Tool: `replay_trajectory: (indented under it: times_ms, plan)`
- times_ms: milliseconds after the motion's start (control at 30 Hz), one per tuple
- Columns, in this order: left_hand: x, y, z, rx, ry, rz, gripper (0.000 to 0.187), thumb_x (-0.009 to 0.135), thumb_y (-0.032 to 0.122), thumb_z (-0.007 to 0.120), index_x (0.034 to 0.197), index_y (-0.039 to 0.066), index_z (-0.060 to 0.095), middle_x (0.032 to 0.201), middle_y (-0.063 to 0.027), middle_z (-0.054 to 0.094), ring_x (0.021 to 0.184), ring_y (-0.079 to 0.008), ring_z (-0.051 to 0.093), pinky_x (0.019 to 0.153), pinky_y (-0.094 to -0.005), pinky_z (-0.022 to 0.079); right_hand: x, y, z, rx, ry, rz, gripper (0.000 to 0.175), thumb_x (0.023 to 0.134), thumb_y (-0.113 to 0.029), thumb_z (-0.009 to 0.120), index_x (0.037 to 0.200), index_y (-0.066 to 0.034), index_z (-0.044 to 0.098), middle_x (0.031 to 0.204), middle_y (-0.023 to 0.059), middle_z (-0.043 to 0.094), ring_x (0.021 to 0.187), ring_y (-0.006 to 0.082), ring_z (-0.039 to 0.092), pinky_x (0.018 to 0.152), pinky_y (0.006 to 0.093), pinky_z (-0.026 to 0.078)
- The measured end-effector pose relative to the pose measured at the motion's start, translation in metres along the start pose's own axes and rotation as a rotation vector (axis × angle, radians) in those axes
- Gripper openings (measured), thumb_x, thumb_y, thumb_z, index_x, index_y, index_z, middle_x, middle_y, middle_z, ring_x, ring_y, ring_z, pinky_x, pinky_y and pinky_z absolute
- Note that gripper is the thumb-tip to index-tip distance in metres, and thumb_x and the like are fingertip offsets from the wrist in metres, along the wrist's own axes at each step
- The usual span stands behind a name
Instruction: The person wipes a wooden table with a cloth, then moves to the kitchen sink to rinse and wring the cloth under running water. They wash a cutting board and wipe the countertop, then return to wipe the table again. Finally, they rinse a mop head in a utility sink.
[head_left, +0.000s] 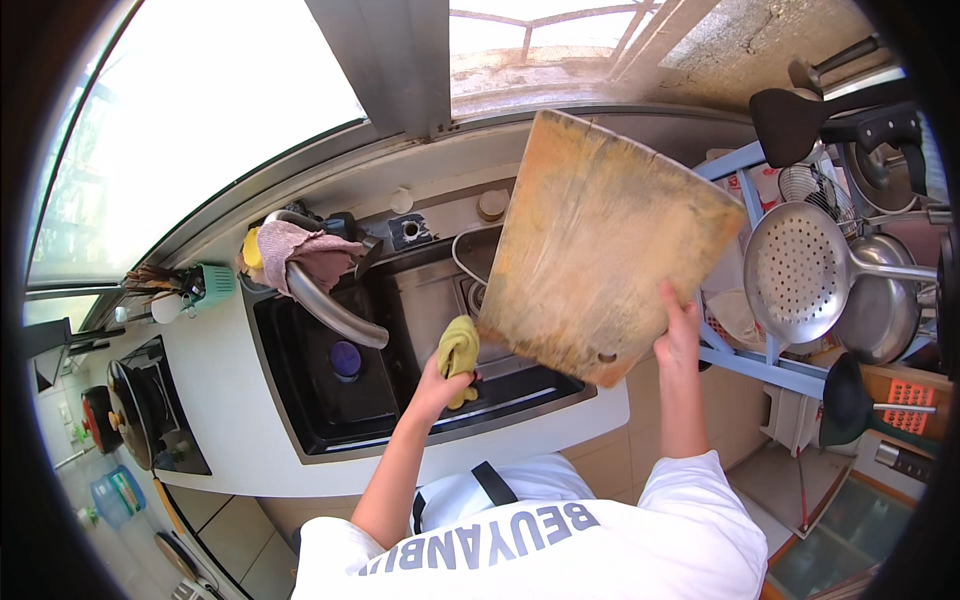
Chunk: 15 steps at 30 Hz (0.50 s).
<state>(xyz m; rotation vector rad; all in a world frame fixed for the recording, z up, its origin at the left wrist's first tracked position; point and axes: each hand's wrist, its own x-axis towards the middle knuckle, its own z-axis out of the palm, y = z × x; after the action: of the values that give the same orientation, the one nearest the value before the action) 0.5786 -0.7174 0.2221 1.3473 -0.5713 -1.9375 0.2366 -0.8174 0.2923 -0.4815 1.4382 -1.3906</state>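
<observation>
My right hand (679, 330) grips a worn wooden cutting board (607, 247) by its lower right edge. The board is tilted up over the right side of the sink, with a small hole near its bottom edge and dark stains across its face. In my left hand (439, 386) is a bunched yellow-green cloth (459, 349), close to the board's lower left corner. Below both hands lies the black double-bowl sink (322, 420). A curved metal faucet (337, 311) reaches over it, with a pink cloth (304, 255) draped on top. The board hides part of the right bowl.
A skimmer (799, 270), a black spatula (787, 124) and other utensils hang at the right before a blue rack (795, 375). A green utensil holder (217, 281) stands on the white counter (225, 405). Farther left is a lidded pan (131, 412) on the cooktop. Windows line the back.
</observation>
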Motion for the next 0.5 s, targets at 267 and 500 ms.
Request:
replay_trajectory:
  times_ms: [267,500]
  plan:
    - [0.034,-0.034,0.012,0.129,0.024,-0.203,0.039,0.075,0.003,0.061,0.113,0.0,0.054,0.086,-0.0065,0.06,0.07,-0.0158,0.06,0.063,-0.0304,0.05,0.053,0.097,-0.048,-0.248,0.155,0.089,0.037,0.084,-0.023,0.079,0.109,0.0018,0.068,0.107,0.0067,0.069,0.091,0.0122,0.064,0.078,0.0258,0.05]
    - [0.046,-0.076,0.011,0.399,0.053,-0.156,0.039,0.071,0.005,0.067,0.109,-0.001,0.059,0.088,-0.0106,0.064,0.071,-0.0197,0.063,0.065,-0.034,0.052,0.066,0.125,-0.06,-0.904,0.096,-0.26,0.038,0.085,-0.031,0.076,0.102,0.0028,0.069,0.082,0.0063,0.071,0.067,0.0112,0.064,0.064,0.0264,0.05]
